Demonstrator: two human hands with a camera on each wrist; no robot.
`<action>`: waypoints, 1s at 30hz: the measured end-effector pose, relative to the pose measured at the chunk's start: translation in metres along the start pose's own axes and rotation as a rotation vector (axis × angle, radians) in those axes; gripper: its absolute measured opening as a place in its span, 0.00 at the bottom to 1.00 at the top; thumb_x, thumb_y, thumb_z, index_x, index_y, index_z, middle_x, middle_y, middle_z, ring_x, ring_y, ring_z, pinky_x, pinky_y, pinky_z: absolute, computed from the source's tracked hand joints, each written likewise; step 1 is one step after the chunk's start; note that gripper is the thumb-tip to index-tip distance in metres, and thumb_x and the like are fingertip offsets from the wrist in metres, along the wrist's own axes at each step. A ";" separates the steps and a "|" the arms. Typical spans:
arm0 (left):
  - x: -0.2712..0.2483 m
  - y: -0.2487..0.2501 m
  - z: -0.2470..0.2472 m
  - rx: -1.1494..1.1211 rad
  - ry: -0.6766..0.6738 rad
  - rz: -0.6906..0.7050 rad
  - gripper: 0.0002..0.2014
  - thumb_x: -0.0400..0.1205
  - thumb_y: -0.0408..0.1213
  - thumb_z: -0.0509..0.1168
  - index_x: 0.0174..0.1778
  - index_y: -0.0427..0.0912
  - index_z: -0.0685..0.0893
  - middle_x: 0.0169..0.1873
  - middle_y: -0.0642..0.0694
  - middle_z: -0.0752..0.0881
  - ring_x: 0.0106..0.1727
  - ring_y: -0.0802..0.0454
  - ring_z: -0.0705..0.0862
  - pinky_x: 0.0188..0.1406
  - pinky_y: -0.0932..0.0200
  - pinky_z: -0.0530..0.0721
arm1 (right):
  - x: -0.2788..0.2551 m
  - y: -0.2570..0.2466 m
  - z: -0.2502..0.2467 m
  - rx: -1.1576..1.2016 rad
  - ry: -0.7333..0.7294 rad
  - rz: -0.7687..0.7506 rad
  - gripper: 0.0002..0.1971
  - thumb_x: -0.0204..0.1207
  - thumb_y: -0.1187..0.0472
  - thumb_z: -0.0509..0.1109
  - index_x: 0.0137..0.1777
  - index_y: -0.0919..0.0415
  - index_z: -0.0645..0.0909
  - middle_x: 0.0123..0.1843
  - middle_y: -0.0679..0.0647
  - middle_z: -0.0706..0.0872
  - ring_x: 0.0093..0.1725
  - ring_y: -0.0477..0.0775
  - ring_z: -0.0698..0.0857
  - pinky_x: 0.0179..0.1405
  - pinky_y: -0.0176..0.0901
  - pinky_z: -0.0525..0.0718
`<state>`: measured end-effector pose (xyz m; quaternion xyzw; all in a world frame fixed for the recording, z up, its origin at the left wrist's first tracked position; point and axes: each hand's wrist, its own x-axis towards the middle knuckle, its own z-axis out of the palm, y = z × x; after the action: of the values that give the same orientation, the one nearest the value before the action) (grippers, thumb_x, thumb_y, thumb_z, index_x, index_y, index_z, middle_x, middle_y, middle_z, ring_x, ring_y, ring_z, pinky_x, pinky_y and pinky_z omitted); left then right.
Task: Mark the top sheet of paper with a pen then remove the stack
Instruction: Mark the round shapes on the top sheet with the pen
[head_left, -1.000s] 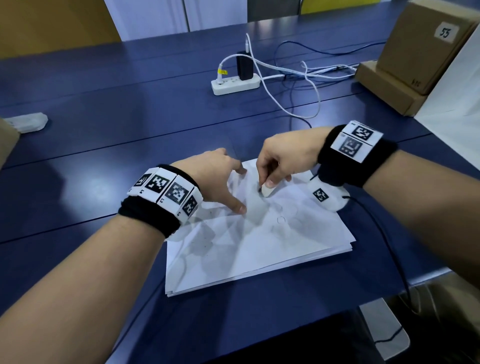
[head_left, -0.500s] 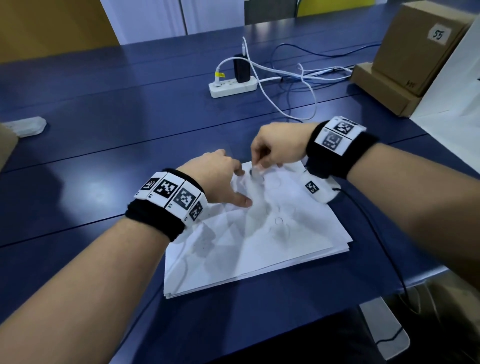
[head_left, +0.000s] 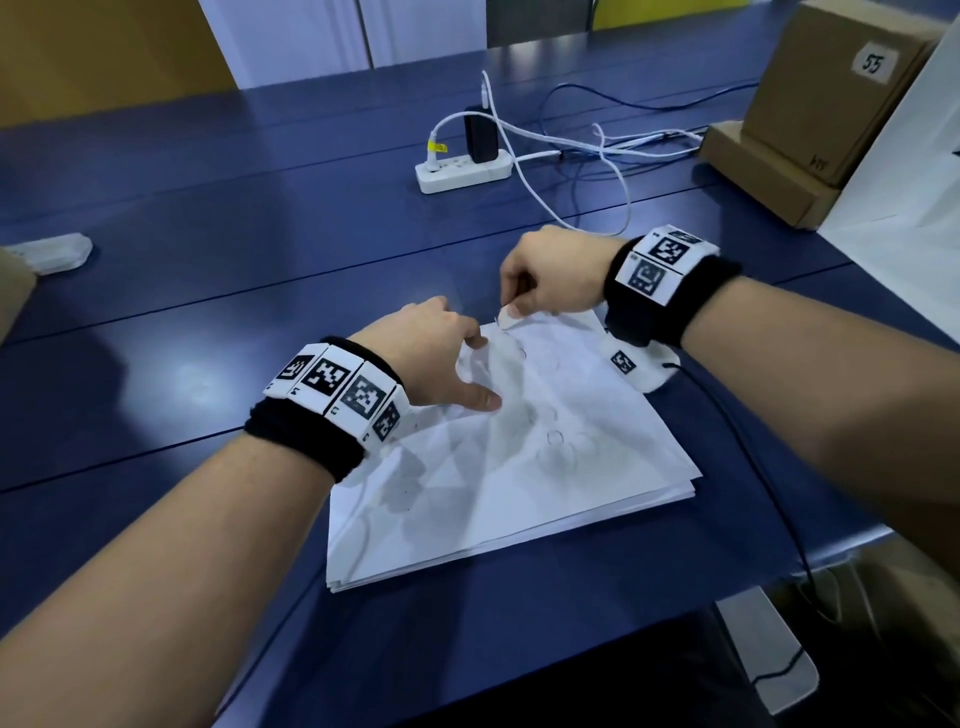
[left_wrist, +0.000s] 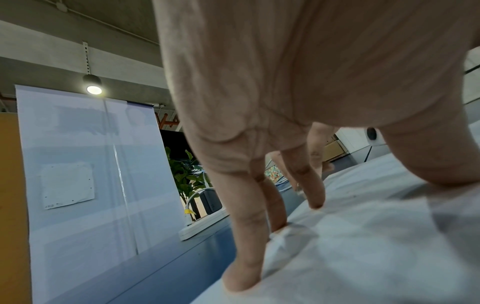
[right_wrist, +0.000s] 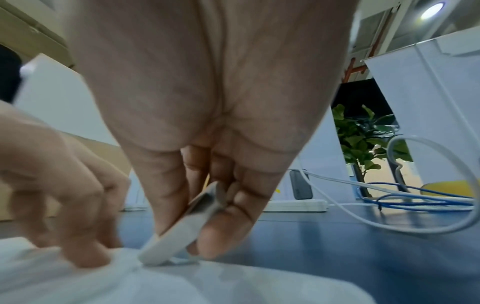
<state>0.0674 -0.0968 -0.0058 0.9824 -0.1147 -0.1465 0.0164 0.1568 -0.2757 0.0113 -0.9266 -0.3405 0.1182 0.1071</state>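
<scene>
A stack of white paper lies on the blue table, with small pen circles on its creased top sheet. My left hand presses the sheet's far left part with straight, spread fingers. My right hand pinches a short white pen between thumb and fingers. The pen's tip touches the paper at its far corner, just beside my left hand's fingers.
A white power strip with a black plug and loose cables lies beyond the paper. Cardboard boxes and a white board stand at the right. A black wire trails off the table's near edge.
My right hand has carried the pen from the middle of the sheet up to its far corner. The left hand has stayed pressing on the paper.
</scene>
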 end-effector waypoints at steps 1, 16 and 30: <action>0.000 0.000 0.000 0.000 0.002 -0.001 0.42 0.65 0.72 0.72 0.72 0.56 0.78 0.53 0.49 0.72 0.50 0.47 0.75 0.55 0.49 0.82 | -0.003 0.000 0.001 0.030 -0.041 -0.006 0.02 0.76 0.56 0.77 0.45 0.54 0.89 0.32 0.43 0.87 0.27 0.44 0.86 0.43 0.42 0.87; -0.002 0.003 -0.002 0.014 -0.025 -0.014 0.42 0.65 0.73 0.71 0.74 0.56 0.76 0.53 0.49 0.72 0.50 0.47 0.75 0.54 0.48 0.83 | -0.015 -0.001 0.002 0.092 -0.191 -0.039 0.03 0.75 0.57 0.79 0.45 0.55 0.90 0.28 0.44 0.87 0.22 0.44 0.83 0.32 0.35 0.82; -0.002 0.005 -0.002 0.039 -0.042 -0.016 0.41 0.68 0.72 0.70 0.75 0.58 0.73 0.53 0.50 0.69 0.56 0.47 0.74 0.49 0.51 0.78 | -0.019 -0.011 0.003 0.106 -0.382 -0.089 0.04 0.75 0.59 0.79 0.47 0.58 0.91 0.30 0.45 0.88 0.24 0.46 0.85 0.32 0.36 0.85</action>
<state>0.0654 -0.1016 -0.0027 0.9801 -0.1100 -0.1653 -0.0061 0.1355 -0.2796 0.0145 -0.8645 -0.3886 0.3045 0.0942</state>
